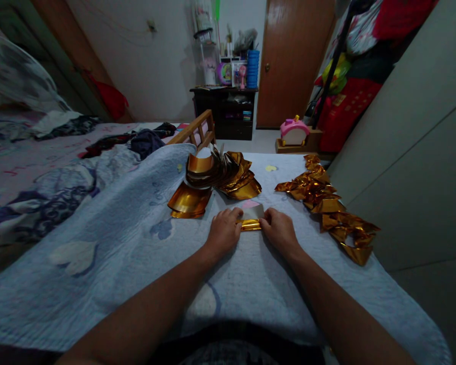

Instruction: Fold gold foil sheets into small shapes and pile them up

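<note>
Glossy foil-like gold sheet (pixel 250 225), matt quilted cloth (pixel 247 284), wooden door (pixel 298 66)

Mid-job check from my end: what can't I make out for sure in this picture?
Side ends of the gold sheet: head view, covered by the left hand and right hand.
Sheet count in the gold stack: head view, layers overlap.
Count of folded gold pieces: head view, they cover one another.
Items inside the dark cabinet: head view, too small and dim.
</note>
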Demonstrator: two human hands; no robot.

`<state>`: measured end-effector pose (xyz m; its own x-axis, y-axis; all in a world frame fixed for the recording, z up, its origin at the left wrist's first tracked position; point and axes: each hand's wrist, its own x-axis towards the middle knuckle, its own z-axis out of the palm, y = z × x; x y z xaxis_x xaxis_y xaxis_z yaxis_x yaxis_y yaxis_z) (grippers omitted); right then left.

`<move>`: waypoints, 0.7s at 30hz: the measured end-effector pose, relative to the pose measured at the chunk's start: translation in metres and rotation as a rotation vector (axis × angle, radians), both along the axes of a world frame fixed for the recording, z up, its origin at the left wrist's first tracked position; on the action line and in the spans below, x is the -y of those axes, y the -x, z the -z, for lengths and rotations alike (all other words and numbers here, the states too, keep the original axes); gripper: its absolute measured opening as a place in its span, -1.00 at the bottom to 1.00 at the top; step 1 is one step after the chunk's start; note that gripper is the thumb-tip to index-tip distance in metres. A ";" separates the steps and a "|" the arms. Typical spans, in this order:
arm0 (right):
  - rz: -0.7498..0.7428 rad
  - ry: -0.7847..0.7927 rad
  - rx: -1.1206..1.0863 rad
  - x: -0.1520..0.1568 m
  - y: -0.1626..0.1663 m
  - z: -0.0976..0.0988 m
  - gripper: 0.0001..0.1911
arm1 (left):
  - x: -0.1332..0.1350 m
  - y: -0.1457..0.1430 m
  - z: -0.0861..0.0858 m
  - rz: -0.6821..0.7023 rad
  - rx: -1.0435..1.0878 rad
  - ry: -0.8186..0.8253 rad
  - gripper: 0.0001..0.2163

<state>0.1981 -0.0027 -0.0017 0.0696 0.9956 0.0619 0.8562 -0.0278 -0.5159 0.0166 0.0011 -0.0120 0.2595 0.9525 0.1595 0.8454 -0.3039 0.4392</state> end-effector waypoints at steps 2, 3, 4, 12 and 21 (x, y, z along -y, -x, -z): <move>0.005 0.002 0.015 0.000 0.000 0.000 -0.92 | 0.001 0.000 0.001 -0.053 -0.052 -0.045 -0.74; 0.007 0.002 0.022 0.000 0.000 0.000 -0.91 | 0.001 0.000 0.002 -0.069 -0.062 -0.070 -0.72; 0.009 0.002 0.030 -0.001 0.001 0.000 -0.91 | 0.001 0.001 0.002 -0.064 -0.063 -0.095 -0.70; 0.000 -0.009 0.136 0.000 0.002 0.000 -0.88 | -0.004 0.004 0.011 0.336 -0.100 -0.206 -0.66; 0.030 0.005 0.188 0.001 0.003 -0.001 -0.87 | 0.000 0.002 0.003 0.479 -0.258 -0.155 -0.73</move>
